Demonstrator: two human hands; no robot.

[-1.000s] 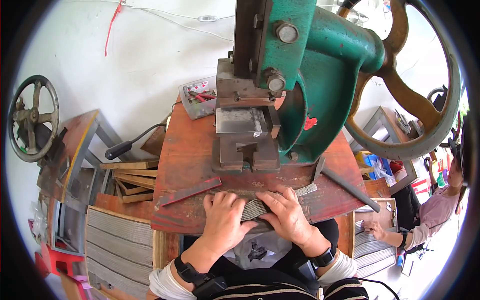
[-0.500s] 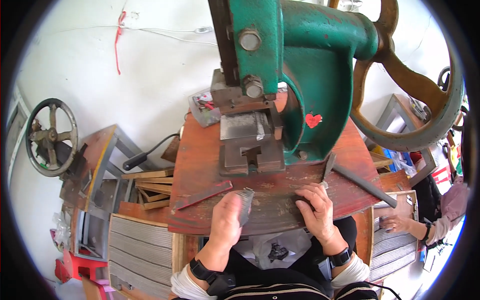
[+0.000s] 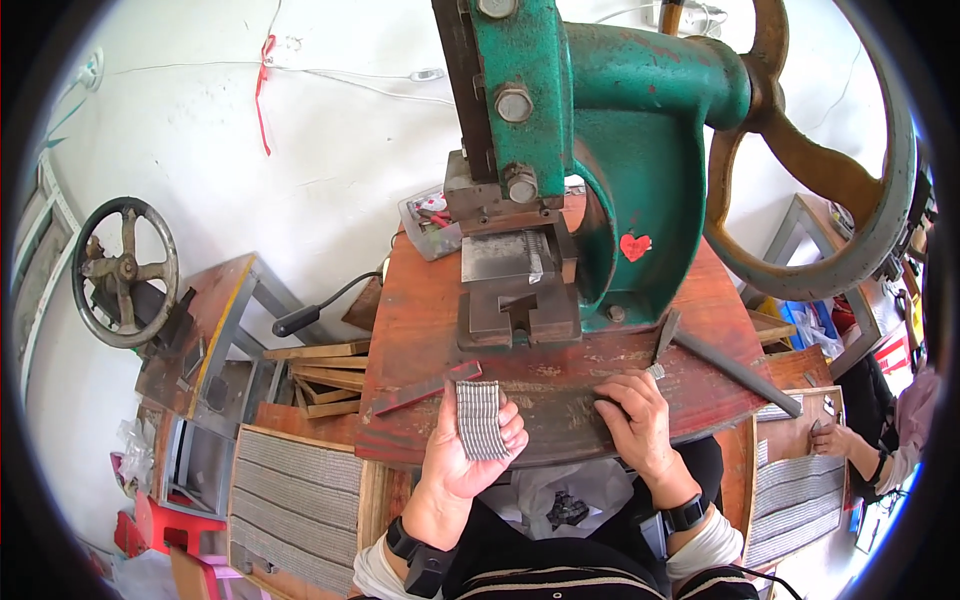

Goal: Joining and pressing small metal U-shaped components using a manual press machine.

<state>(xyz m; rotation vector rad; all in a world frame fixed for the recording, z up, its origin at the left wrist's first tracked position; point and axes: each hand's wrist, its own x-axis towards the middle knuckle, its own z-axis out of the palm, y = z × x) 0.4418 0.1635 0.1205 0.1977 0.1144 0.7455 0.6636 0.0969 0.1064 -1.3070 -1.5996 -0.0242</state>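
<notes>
Head view: left hand (image 3: 450, 462) wraps around a ridged grey block (image 3: 481, 420), long axis pointing toward the green press (image 3: 650, 150); right hand (image 3: 637, 418) half-curled, its hold unclear.

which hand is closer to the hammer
Right. The right hand is just left of and below the hammer in the picture; the left hand is farther left, holding a ridged grey piece.

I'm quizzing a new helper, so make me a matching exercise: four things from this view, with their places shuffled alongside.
Things:
1. Hammer
2. Ridged grey slab
3. Red heart
4. Red-edged bar

Places:
A. On the body of the green press
B. On the table's left side
C. On the table's right side
D. In the left hand

Pairs: 1-C, 2-D, 3-A, 4-B
</notes>
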